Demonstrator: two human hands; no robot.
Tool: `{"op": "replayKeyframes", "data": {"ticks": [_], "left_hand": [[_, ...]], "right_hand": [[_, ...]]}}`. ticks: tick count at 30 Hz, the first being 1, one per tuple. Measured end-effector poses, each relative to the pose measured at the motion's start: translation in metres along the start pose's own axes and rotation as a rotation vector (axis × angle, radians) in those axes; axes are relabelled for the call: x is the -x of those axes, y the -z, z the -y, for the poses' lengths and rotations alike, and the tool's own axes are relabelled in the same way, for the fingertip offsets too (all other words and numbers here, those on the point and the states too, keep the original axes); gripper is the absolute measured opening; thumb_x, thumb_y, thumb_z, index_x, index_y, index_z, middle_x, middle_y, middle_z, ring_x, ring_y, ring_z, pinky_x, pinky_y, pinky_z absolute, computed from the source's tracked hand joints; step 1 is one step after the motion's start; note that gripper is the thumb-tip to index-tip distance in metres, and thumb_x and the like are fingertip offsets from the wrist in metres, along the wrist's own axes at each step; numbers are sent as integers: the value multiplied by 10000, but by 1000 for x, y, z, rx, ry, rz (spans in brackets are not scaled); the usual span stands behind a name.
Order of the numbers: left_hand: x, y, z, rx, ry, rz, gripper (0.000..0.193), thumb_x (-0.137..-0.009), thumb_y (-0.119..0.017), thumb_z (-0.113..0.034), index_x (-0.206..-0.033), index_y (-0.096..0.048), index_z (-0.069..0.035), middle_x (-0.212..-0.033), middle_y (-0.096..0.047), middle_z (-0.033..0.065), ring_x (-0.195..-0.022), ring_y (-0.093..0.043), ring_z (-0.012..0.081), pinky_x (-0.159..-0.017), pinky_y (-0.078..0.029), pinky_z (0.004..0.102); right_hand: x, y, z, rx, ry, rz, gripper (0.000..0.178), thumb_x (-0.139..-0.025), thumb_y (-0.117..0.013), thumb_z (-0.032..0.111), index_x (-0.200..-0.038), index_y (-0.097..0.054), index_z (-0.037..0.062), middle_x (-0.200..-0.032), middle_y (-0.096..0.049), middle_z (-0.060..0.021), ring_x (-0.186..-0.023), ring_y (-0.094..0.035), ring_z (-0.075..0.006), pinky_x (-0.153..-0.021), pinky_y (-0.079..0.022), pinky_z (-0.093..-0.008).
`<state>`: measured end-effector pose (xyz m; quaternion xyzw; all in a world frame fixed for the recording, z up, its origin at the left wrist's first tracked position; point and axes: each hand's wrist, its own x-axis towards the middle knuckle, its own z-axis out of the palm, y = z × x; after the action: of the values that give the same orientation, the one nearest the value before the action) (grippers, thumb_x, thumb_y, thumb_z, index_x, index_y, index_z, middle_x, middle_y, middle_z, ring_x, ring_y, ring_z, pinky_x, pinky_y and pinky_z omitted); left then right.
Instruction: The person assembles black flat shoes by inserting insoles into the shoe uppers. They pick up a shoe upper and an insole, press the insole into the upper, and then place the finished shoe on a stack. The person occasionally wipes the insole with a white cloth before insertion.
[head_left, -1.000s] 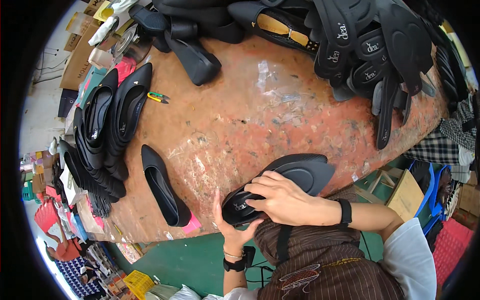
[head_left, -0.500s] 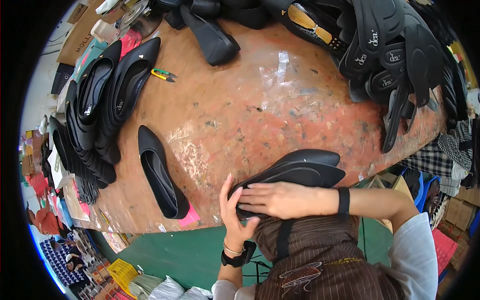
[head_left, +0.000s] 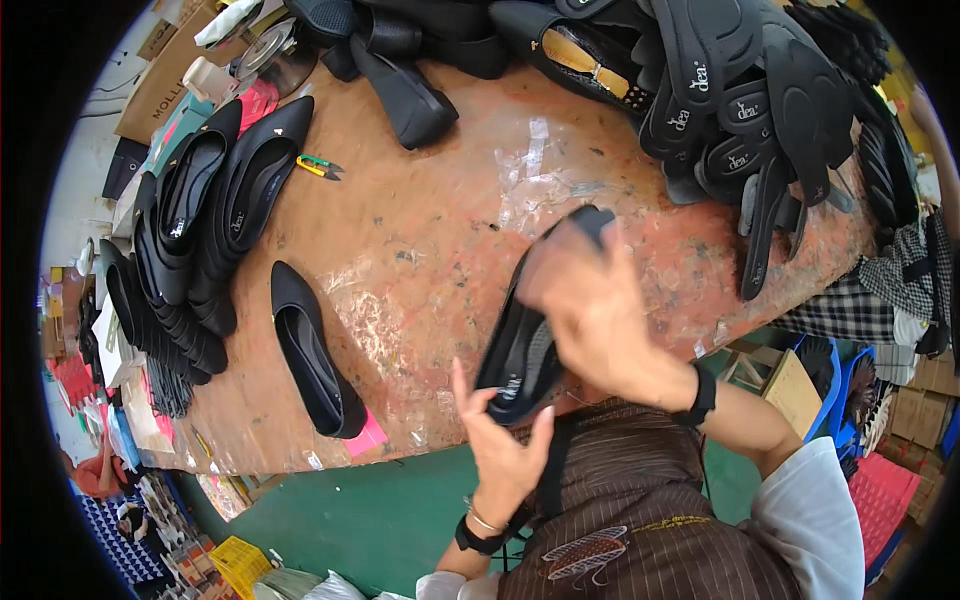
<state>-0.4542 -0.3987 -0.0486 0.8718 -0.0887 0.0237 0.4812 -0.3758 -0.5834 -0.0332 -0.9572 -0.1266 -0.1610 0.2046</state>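
Note:
A black pointed flat shoe (head_left: 516,340) is tilted over the near edge of the table, its heel toward me and its opening facing up. My left hand (head_left: 503,445) cups the heel between thumb and fingers. Across the front half lies my right hand (head_left: 595,320), smeared by motion, its fingers over the shoe and hiding much of the toe. Whether a second shoe sits behind this one I cannot make out. To the left, another black flat shoe (head_left: 312,350) lies alone, heel near the table edge, next to a pink slip (head_left: 367,434).
Stacked black flats (head_left: 190,240) line the table's left side. Yellow-green thread snips (head_left: 320,167) lie beside them. Black insoles (head_left: 740,120) are heaped at the far right, and black chunky-soled footwear (head_left: 405,95) at the back. A yellow crate (head_left: 240,568) stands on the green floor.
The shoe has swung from lying sideways to pointing away from me, its opening now showing. My right hand has moved up toward its toe; my left hand is at the heel.

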Motion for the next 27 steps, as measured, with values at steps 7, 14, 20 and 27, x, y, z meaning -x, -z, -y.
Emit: {"op": "replayKeyframes", "data": {"ticks": [7,14,20,27], "left_hand": [[-9,-32,-50,-563,-190,437,580,-814,-726,-357,-1288,-598,-49,-1517,-426,110,-686,-604,253,-598,-568,327],[1,-42,-39,-604,-255,554,421,-686,-732,-158,-1073,-712,7,-1314,-619,161,-727,-656,263,-565,-576,342],[-11,-35,-49,-530,-237,507,345,-779,-766,-248,-1053,-724,-42,-1204,-669,155,-719,-665,272,-530,-555,347],[-9,-42,-45,-517,-249,514,346,-733,-749,-194,-1030,-738,-17,-1260,-649,175,-698,-663,273,-570,-569,344]], "right_hand": [[-24,39,-24,-503,-331,142,337,-774,-703,66,-1064,-557,-20,-1251,-576,-271,-1160,-562,-462,-961,-476,-476],[49,22,18,-183,-153,191,359,-730,-639,-15,-1074,-549,-63,-1185,-611,-263,-1238,-549,-417,-1161,-279,-558],[-12,4,-4,-50,-191,486,485,-791,-549,-1,-1255,-501,-137,-1279,-553,-303,-1268,-513,-412,-1170,-251,-551],[-10,-2,-16,-3,-220,563,532,-742,-570,-23,-1237,-470,-192,-1160,-545,-307,-1135,-540,-412,-1148,-268,-577]]}}
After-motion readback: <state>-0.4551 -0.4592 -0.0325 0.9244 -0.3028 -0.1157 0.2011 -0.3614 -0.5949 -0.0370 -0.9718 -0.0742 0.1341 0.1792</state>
